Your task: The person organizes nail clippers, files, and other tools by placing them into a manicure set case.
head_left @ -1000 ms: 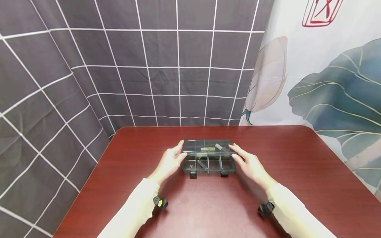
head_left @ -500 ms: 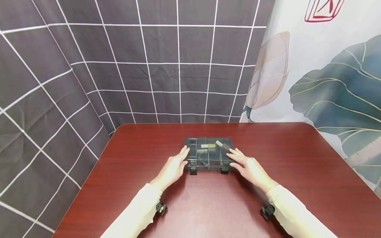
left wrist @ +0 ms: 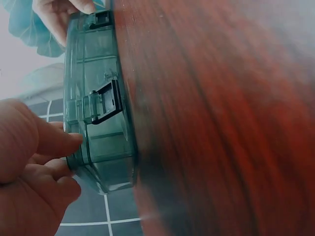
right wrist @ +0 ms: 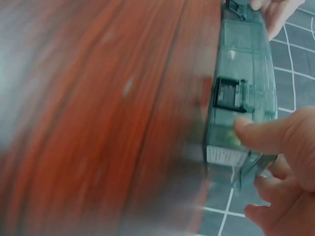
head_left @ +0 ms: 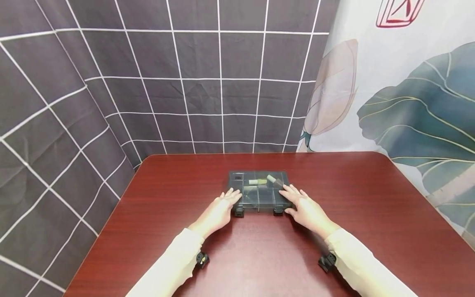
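A clear, grey-green compartment box (head_left: 265, 201) lies on the table with its lid down. On its front side are two black latches (head_left: 239, 212), which stick outward in the wrist views. My left hand (head_left: 219, 211) lies at the left front corner, fingers stretched over the lid. At the right front corner my right hand (head_left: 309, 209) rests its fingers on the lid, with the thumb at the front edge in the right wrist view. Through the lid show a pale and yellow-green stick-like piece (head_left: 257, 181) and a pale-ended dark piece (head_left: 275, 180).
The reddish-brown wooden table (head_left: 167, 185) reaches back to a dark cloth (head_left: 200, 95) with a white grid. A leaf-patterned curtain (head_left: 415, 119) hangs at the right. Each sleeve carries a small black wrist camera (head_left: 202, 259).
The lid, partly raised a second ago, has come down onto the box. Both hands have slid toward the front corners, and the left fingers now lie on top of the lid.
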The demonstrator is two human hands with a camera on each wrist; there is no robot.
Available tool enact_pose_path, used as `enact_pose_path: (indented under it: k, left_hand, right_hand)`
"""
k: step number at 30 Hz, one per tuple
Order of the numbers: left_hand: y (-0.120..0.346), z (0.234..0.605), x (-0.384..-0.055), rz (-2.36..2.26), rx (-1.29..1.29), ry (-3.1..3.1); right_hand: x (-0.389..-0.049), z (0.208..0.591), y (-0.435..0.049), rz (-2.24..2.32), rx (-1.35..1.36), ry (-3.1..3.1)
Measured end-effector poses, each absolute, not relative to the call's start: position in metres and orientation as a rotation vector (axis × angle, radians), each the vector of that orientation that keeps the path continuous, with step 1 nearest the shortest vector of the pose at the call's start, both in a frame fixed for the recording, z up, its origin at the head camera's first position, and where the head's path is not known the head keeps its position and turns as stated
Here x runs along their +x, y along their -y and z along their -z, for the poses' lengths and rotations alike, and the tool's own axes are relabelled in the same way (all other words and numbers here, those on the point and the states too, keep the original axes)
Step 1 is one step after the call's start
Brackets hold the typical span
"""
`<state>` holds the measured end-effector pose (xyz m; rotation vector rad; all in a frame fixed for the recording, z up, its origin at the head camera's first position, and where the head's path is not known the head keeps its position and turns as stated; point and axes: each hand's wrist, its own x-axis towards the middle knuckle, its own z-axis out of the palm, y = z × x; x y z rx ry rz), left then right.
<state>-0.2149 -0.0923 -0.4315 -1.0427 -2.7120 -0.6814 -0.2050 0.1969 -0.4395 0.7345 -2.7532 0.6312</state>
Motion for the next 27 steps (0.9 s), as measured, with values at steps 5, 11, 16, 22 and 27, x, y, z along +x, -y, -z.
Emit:
enact_pose_path:
  k: [5, 11, 16, 22, 27]
  left_hand:
    - [0.089, 0.428, -0.216, 0.530, -1.080, 2.768]
    - [0.086, 0.430, -0.218, 0.349, -1.076, 2.752]
    - [0.084, 0.428, -0.217, 0.288, -1.044, 2.734]
    - [0.082, 0.428, -0.218, 0.265, -1.009, 2.734]
    - [0.084, 0.429, -0.220, 0.364, -1.016, 2.768]
  right_hand:
    - [-0.207, 0.443, -0.192, -0.607, 0.718, 2.770]
    - [-0.206, 0.446, -0.188, -0.545, 0.682, 2.780]
    - [-0.206, 0.445, -0.185, -0.571, 0.654, 2.786]
    - [-0.207, 0.444, -0.184, -0.615, 0.637, 2.787]
    - [-0.206, 0.444, -0.185, -0.645, 0.652, 2.791]
